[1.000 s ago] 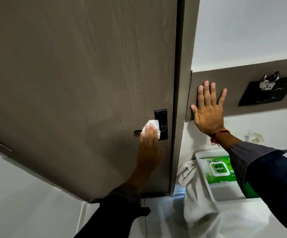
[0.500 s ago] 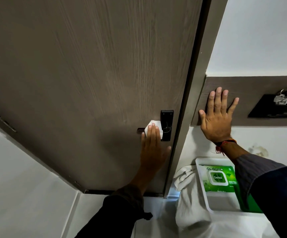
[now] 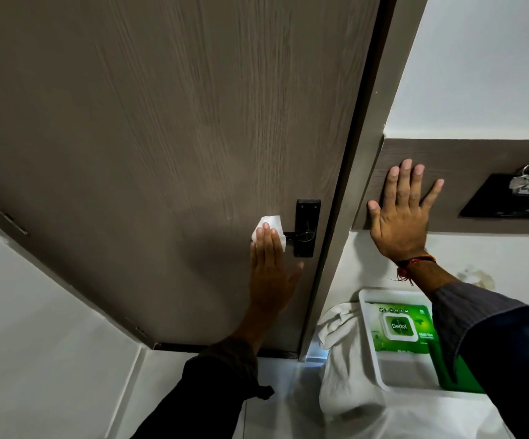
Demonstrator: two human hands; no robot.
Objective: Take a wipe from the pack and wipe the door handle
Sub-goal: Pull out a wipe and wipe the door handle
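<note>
One left hand [image 3: 269,274] presses one white wipe [image 3: 267,231] on the single black door handle [image 3: 299,236], fingers together; one right hand [image 3: 399,213], fingers apart, lies flat on the wall panel [image 3: 478,172]; one green pack [image 3: 404,329] sits in one tray [image 3: 367,315].

The light is dim and soft on the brown door [image 3: 161,137]; my left hand [image 3: 269,274] throws a broad, faint shadow below the handle [image 3: 299,236]; a bright glow leaks under the door frame [image 3: 317,354]; straight edges lean and bow from the wide lens; my sleeves go nearly black.
</note>
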